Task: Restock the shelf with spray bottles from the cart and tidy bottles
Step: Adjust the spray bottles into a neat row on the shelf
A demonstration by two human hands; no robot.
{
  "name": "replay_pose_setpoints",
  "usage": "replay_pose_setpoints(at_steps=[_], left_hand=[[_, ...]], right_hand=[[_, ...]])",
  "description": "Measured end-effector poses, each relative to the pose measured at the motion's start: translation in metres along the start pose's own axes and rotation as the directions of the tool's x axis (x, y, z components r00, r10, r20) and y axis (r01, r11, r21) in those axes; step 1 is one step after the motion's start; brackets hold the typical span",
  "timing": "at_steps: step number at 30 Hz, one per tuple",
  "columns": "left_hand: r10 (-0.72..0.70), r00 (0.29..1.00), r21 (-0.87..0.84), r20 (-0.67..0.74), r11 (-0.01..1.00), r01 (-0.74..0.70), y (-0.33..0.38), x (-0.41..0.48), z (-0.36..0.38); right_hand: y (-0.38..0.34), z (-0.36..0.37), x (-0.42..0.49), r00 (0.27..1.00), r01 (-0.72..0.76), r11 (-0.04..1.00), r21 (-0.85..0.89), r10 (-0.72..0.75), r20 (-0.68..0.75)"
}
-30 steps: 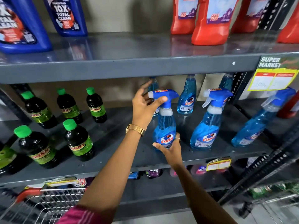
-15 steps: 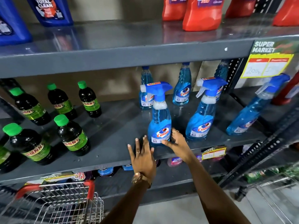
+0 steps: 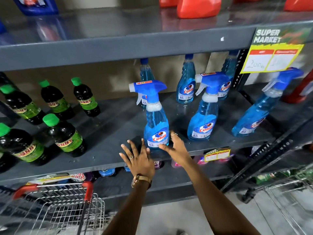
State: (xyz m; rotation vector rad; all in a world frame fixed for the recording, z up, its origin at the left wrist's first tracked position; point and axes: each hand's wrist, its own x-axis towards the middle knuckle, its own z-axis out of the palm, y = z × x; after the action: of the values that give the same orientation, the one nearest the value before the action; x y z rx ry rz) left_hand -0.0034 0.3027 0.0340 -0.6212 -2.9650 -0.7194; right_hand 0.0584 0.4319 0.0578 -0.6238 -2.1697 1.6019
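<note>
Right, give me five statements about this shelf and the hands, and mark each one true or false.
1. The nearest spray bottle stands upright at the front of the middle shelf. True.
2. The left hand grips that bottle's trigger. False: it is open, down by the base.
3. The right hand is low beside the bottle's base. True.
4. The dark bottles have red caps. False: the caps are green.
5. The cart handle ends are red. True.
</note>
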Motion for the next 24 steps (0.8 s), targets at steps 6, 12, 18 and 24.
replay_pose_setpoints(at_steps=[6, 12, 18, 24], left_hand=[[-0.027, 0.999, 0.011, 0.023, 1.0, 0.026, 0.0, -0.001, -0.001], [-0.05, 0.987, -0.217, -0.155, 0.976, 0.015, -0.001, -0.025, 0.003], [0.428, 0.892, -0.406, -0.148, 0.795, -0.449, 0.055, -0.087, 0.018], [0.193, 0.975, -0.454, -0.106, 0.864, -0.22, 0.129, -0.04, 0.046]], right_hand=[[-0.002, 0.003, -0.001, 1.0, 0.017, 1.0, -0.024, -0.016, 0.021], [-0.005, -0.006, -0.023, 0.997, 0.08, 0.996, 0.024, -0.08, -0.002], [0.006, -0.074, -0.072, 0.806, 0.197, 0.98, 0.038, -0.14, -0.575], [0.025, -0.136, -0.009, 0.969, 0.042, 0.999, -0.025, -0.047, -0.242]])
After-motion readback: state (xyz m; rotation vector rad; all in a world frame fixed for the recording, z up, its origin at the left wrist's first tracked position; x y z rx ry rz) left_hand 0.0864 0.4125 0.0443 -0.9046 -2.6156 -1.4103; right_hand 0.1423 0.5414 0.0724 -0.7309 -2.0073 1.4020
